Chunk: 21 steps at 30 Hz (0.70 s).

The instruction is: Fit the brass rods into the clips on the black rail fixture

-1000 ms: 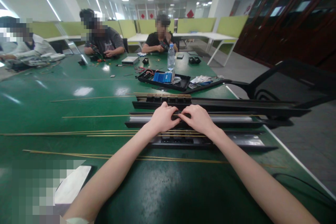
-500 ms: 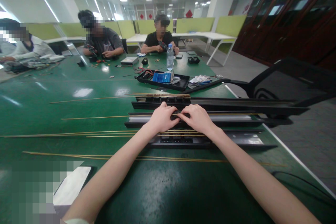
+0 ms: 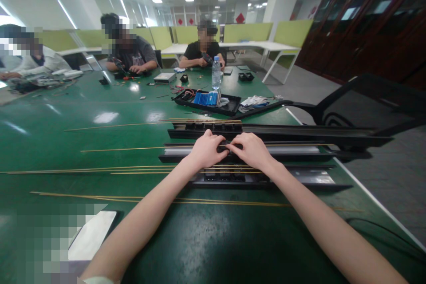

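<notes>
Three long black rails lie side by side across the green table (image 3: 100, 142). My left hand (image 3: 207, 149) and my right hand (image 3: 252, 149) rest close together on the middle rail (image 3: 293, 154), fingers curled down and pressing on a small dark part between them that I cannot make out. The far rail (image 3: 299, 132) and the near rail (image 3: 313, 181) lie just beyond and just in front of my hands. Thin brass rods (image 3: 100, 170) run left from under my hands, and one lies along the middle rail.
A black tray (image 3: 233, 107) with blue parts and a water bottle (image 3: 216, 72) stand further back. Three people work at the far and left sides. A black chair (image 3: 366, 106) stands at the right edge. A white object (image 3: 93, 235) lies near left.
</notes>
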Available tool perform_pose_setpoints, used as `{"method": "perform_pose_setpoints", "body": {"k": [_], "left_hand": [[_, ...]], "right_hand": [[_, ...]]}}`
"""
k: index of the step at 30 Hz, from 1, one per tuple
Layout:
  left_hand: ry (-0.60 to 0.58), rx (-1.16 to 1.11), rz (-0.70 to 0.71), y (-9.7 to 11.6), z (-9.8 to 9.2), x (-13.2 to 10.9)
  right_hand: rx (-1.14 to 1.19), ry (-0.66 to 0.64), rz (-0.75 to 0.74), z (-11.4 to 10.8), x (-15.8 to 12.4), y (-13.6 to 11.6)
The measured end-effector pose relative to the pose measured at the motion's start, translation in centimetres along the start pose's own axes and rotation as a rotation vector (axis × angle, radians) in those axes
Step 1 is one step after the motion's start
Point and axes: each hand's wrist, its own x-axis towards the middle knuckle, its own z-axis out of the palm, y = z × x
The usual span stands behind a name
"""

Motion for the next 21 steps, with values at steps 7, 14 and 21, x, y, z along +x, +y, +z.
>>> {"method": "perform_pose_setpoints", "body": {"k": [7,14,21], "left_hand": [[0.001,-0.004,0.002,0.03,0.02,0.02],[0.014,-0.007,0.008,-0.11,0.19,0.03],[0.009,-0.007,0.002,-0.06,0.21,0.01]], "right_hand": [[0.011,-0.009,0.009,-0.24,0.04,-0.04],[0.012,-0.014,0.013,-0.23,0.09,0.03],[0.001,-0.026,0.019,-0.41,0.11,0.18]]}}
